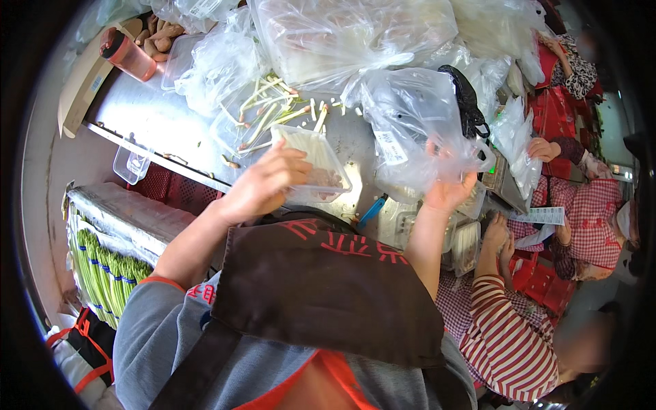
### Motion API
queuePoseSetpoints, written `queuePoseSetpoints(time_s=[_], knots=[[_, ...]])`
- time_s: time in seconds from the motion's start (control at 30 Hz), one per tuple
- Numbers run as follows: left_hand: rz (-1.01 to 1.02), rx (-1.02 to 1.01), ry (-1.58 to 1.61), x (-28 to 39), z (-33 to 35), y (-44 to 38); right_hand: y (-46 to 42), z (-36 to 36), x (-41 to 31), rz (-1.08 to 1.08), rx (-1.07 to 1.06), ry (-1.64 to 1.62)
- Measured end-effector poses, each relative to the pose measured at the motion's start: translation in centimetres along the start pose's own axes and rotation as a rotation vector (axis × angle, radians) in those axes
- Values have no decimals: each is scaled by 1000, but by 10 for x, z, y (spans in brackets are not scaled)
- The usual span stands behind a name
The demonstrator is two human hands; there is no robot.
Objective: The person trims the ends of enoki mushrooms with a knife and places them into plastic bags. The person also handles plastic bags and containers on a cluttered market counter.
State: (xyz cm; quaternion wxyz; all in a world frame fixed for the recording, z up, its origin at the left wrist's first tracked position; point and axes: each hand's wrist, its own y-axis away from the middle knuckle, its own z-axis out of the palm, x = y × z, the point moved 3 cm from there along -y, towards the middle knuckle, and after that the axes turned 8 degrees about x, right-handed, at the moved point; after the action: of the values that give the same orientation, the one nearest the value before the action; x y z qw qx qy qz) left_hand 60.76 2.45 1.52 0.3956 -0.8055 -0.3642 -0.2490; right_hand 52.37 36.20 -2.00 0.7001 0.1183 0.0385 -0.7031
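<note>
My left hand (271,179) grips the left side of a clear plastic tray (344,182), its fingers curled over the rim. The tray is tilted and contains pale strips (300,143) and reddish-brown pieces (325,178) at its near end. To the right, my right hand (451,187) has hold of a clear plastic bag (415,110) bearing a printed label; some fingers show through the film. Behind the tray, trimmed pale-green stalks (264,115) with reddish ends lie scattered over the metal table (169,115).
A blue-handled tool (372,211) lies near the table's front edge. Packed trays (466,246) and a scale (505,182) stand at right, beside co-workers, one in a striped sleeve (499,318). Large plastic bags (353,41) cover the back. A bottle (128,54) and bundled green stalks (105,271) are left.
</note>
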Motion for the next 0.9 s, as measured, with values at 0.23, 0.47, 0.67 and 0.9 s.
queuePoseSetpoints(time_s=[0.23,0.47,0.67,0.9], knots=[[25,-320,83,3,31,-5,4,18,3,107,-49,-236],[-481,323,684,1,36,-45,10,15,33,258,-17,-298],[-792,464,1186,-7,55,-58,29,31,66,190,72,596],[-799,480,1127,2,55,-55,54,24,64,38,39,910]])
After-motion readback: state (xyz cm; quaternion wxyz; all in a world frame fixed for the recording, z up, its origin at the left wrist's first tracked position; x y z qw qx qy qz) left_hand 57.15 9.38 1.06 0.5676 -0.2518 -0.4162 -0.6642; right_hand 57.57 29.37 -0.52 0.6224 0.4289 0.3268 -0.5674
